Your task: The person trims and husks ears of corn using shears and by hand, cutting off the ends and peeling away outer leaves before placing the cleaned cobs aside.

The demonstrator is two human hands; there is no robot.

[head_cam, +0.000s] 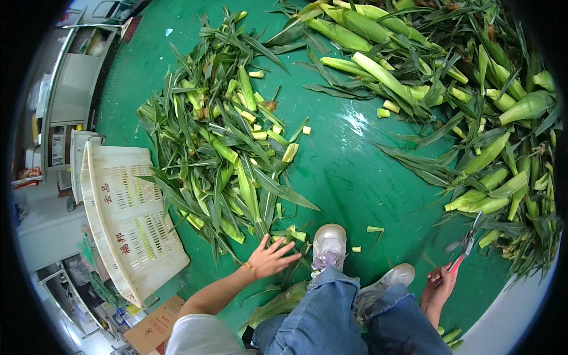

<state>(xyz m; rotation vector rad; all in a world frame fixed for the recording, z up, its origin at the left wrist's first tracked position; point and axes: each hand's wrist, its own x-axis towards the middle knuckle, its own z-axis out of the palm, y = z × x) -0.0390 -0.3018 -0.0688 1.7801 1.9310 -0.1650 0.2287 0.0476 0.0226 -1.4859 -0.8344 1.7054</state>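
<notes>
My left hand (pixel 271 261) is spread flat with its fingers apart and holds nothing. It hovers at the near edge of a heap of stripped corn husks and leaves (pixel 217 142); whether it touches them I cannot tell. My right hand (pixel 439 282) grips red-handled pruning shears (pixel 463 255) by the handles, with the blades pointing away from me. Beyond the shears, a large pile of unhusked corn ears (pixel 384 80) with long leaves curves along the right side. Short cut stalk ends (pixel 391 106) lie about on the green floor (pixel 341 177).
A white slatted plastic crate (pixel 146 266) bearing red writing stands left of the husk heap, with green pieces visible through its slots. A cardboard box (pixel 153 324) sits at lower left. My shoes (pixel 329 244) are between the two piles. Metal shelving (pixel 73 88) lines the left.
</notes>
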